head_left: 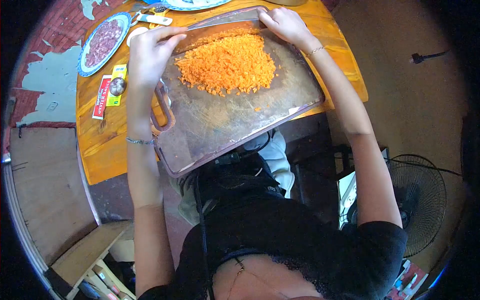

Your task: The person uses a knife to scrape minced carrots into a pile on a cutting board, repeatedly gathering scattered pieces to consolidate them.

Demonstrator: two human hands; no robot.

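A heap of finely chopped orange pieces lies on the dark cutting board. Behind it, along the far side of the board, stretches a wide knife blade, its lower face dotted with orange bits. My right hand is closed around the knife's right end, where the handle is mostly hidden. At the blade's left end my left hand pinches the tip between thumb and fingers. A few loose bits lie on the board nearer to me.
On the wooden table, left of the board, are a plate of raw meat, a red sauce packet, a yellow packet with a round bulb, and a white-handled peeler. A fan stands at right.
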